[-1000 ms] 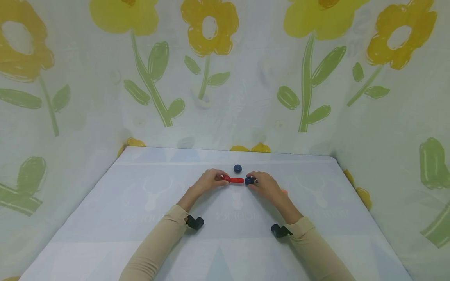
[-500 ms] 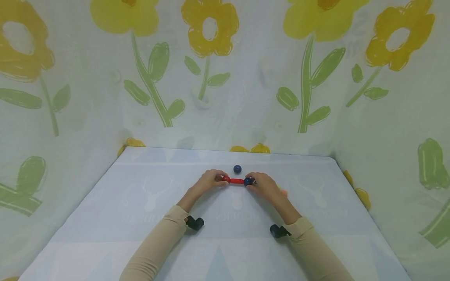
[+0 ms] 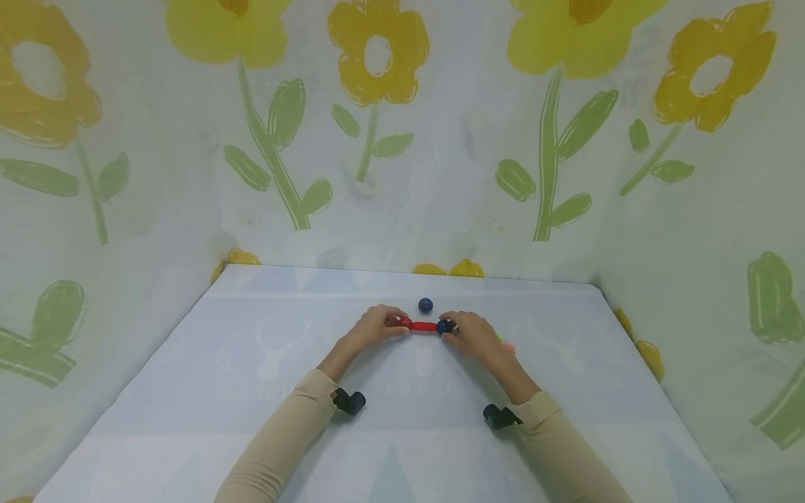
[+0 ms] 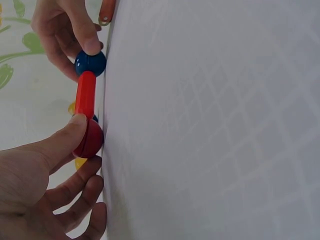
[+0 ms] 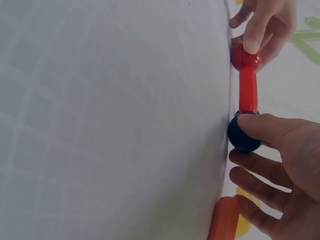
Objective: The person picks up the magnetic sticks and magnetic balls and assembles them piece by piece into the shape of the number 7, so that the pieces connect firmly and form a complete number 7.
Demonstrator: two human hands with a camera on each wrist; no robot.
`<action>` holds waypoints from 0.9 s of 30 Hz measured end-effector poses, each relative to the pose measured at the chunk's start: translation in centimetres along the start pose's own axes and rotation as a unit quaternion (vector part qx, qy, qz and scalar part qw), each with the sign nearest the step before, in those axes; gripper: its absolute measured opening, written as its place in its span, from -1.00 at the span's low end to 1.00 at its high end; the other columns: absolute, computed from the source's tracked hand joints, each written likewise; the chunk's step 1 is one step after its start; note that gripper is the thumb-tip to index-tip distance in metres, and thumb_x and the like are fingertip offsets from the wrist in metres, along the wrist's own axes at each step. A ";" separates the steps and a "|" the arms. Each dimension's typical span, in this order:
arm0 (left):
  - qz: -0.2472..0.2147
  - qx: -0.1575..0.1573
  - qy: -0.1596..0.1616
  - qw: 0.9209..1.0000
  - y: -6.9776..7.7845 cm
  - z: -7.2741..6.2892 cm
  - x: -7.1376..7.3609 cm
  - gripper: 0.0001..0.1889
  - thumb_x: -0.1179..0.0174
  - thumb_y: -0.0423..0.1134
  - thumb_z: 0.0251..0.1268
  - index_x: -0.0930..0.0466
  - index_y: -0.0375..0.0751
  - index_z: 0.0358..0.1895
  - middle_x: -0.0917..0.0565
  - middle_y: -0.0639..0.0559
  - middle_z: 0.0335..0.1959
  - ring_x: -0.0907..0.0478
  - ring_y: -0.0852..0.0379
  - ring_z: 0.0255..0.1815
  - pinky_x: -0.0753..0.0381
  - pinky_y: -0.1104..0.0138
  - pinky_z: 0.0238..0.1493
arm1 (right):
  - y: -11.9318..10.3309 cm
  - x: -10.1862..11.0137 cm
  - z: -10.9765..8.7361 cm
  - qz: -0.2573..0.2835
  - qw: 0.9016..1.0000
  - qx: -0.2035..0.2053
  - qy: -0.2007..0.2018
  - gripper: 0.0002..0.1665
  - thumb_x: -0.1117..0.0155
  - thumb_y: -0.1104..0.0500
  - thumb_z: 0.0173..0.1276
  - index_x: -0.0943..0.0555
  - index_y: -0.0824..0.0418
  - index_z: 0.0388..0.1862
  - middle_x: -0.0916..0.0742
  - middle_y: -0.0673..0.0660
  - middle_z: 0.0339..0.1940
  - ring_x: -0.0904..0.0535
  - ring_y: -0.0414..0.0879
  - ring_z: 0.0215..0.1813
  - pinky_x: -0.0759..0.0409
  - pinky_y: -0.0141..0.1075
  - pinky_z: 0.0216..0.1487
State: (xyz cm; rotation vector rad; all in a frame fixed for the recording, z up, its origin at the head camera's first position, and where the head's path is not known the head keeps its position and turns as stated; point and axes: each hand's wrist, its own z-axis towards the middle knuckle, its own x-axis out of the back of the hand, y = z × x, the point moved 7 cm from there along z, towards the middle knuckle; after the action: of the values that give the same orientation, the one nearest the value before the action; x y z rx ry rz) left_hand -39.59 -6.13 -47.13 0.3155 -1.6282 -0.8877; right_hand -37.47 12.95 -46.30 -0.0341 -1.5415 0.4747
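My left hand (image 3: 372,325) pinches a red ball (image 4: 92,140) between thumb and fingers at the left end of a short red rod (image 4: 86,94). At the rod's right end, a dark blue ball (image 5: 243,136) is gripped by my right hand (image 3: 474,332), thumb on top. Rod and balls form one straight line, low over the white table, with both balls right up against the rod's ends. The right wrist view shows the other fingers of my right hand spread loosely beneath the blue ball.
A second dark blue ball (image 3: 425,305) rests on the table (image 3: 421,412) just behind the rod. Beside my right hand lies an orange rod (image 5: 225,219), with a yellow-green bit near it in the head view. Flower-printed cloth (image 3: 440,209) surrounds the table's back and sides.
The gap between the rod and the blue ball has closed, as my right hand brought the ball slightly left against the rod's end. My left hand has kept its grip on the red ball.
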 end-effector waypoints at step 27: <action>0.002 0.003 -0.008 1.000 -0.3 0.2 -0.1 -0.66 -0.34 -0.10 0.24 -0.68 -0.04 0.07 -0.74 -0.01 -0.08 -0.57 0.12 -0.17 -0.65 0.24 0.03 | 2.6 3.0 -2.7 -0.011 1.000 0.006 0.011 -0.55 -0.44 0.08 0.24 -0.63 0.08 0.11 -0.75 0.12 -0.06 -0.63 -0.01 -0.05 -0.65 -0.10 0.04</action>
State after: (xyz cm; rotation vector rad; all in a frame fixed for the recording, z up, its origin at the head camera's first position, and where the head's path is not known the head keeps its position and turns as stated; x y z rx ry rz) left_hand -39.85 -6.19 -47.42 0.3095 -1.6459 -0.8834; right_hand -35.67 16.94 -44.43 -0.0130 -1.5151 0.4650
